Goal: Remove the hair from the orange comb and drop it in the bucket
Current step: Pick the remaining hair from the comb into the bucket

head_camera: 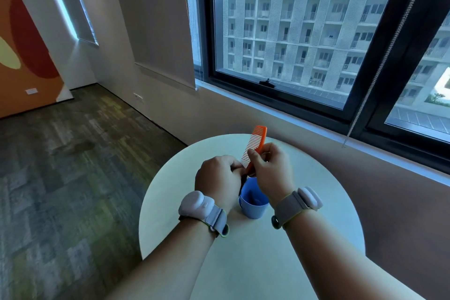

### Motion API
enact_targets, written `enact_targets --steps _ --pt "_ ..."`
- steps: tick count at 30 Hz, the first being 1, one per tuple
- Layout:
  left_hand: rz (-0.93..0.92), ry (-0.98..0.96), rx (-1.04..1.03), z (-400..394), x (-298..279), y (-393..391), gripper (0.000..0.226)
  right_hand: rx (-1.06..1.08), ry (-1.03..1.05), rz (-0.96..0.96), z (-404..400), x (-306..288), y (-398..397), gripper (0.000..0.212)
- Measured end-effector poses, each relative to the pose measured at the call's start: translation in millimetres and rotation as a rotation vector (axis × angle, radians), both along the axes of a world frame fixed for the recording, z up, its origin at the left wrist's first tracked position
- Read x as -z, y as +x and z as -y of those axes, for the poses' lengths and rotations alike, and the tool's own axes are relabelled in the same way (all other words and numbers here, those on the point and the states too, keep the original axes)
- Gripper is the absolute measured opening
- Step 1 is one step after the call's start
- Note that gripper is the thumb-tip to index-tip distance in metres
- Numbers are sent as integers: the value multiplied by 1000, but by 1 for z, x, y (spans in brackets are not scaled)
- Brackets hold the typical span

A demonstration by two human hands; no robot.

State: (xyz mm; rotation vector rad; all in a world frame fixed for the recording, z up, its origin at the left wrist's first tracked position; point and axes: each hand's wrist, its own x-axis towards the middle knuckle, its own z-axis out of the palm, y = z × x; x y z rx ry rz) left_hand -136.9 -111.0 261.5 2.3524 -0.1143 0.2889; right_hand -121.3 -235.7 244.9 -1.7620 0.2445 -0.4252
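Note:
My right hand (270, 170) holds the orange comb (255, 143) upright by its lower end, teeth facing left, above the table. My left hand (219, 178) is closed at the comb's lower teeth, pinching a dark strand of hair (241, 184) that hangs down toward the small blue bucket (254, 204). The bucket stands on the round white table (316, 202) directly below both hands, with something dark inside it. Grey bands sit on both wrists.
The table stands close to a wall with a large dark-framed window (304, 44) behind it. A blind's bead chain (379, 68) hangs at the right. Carpeted floor (73, 165) spreads to the left.

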Motion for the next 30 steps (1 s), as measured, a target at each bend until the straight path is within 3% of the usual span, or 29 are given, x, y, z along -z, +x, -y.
enact_targets --steps 7,17,20,23,26,28,30 --pt "-64 235 -39 6 7 5 3 -21 -171 -17 -5 13 -2 16" --pt "-255 -250 -170 -3 7 14 17 87 -37 104 -5 11 -14 5" --pt "-143 -290 -155 -2 10 11 13 113 130 101 -2 7 -12 3" --pt "26 -197 -85 4 12 4 10 108 205 104 1 -2 -12 9" --pt "192 32 -107 4 16 0 39 98 208 89 -2 -5 -14 10" --pt "219 144 -97 0 18 1 44 97 177 63 -4 -5 -15 7" --pt "181 87 -34 -4 19 2 34 55 195 19 -6 -4 -17 7"
